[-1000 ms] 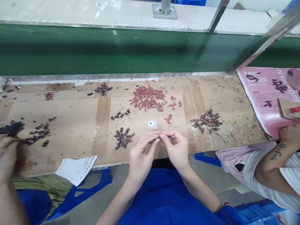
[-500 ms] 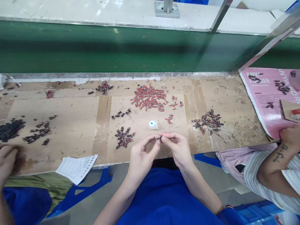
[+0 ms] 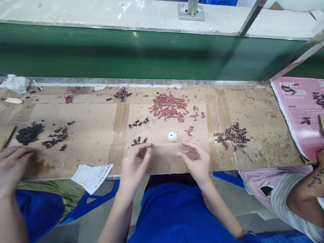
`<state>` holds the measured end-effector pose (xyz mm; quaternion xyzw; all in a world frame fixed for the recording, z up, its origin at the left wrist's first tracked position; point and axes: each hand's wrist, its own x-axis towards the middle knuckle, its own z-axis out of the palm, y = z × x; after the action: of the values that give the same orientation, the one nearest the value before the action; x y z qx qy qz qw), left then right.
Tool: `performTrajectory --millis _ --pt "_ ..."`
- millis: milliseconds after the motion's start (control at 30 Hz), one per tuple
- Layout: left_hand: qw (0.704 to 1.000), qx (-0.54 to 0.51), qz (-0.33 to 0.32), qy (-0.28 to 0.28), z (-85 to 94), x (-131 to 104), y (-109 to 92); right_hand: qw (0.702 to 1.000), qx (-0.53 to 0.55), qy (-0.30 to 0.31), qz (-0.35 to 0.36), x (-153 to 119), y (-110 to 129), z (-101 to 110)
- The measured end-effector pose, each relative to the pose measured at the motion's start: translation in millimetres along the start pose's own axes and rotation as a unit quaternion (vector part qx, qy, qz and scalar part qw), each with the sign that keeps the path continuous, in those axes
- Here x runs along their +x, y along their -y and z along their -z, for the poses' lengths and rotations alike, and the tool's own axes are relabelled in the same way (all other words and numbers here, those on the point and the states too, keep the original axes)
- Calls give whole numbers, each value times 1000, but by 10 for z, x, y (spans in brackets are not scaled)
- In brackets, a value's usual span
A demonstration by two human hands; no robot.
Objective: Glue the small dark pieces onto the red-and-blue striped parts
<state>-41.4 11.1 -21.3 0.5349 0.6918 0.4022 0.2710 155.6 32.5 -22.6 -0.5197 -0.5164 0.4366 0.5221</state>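
Note:
My left hand [image 3: 135,162] is over the near pile of small black-and-red parts [image 3: 139,141] and hides some of them. Its thumb and forefinger come together around a small dark part [image 3: 151,145], only its tip showing. To the right, my right hand [image 3: 196,158] hovers over the cardboard, thumb and fingers apart, nothing between them. Just beyond the gap between my hands stands a small white round object with a blue spot [image 3: 172,136]. Farther back lies a large heap of red parts with metallic ends [image 3: 168,106]; a few red parts [image 3: 189,130] lie nearer.
Several small black parts [image 3: 138,123] lie left of centre. A black heap [image 3: 30,133] and a paper slip [image 3: 92,177] are at left, by another person's hand [image 3: 14,165]. More black-and-red parts [image 3: 233,136] lie at right, before a pink sheet [image 3: 298,114] and another person's arm [image 3: 310,180].
My hands, together half a second ago, have parted. My left hand has moved left to the black-and-red pile; the fingers of my right hand have opened. The view has shifted slightly left.

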Motion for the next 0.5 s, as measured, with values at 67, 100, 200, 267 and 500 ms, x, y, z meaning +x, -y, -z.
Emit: performTrajectory --millis 67,100,200,267,500 --pt "992 105 -53 -40 92 80 160 996 -82 -5 47 65 -79 33" --pt "986 141 -74 -46 129 119 221 992 -116 5 58 98 -125 38" --pt "978 182 -96 -43 213 247 325 977 -196 47 73 177 -262 -10" --pt "979 179 -75 -55 250 361 346 966 -234 65 89 213 -324 -77" --pt "970 221 55 -82 264 844 481 968 -224 72 83 285 -358 -211"
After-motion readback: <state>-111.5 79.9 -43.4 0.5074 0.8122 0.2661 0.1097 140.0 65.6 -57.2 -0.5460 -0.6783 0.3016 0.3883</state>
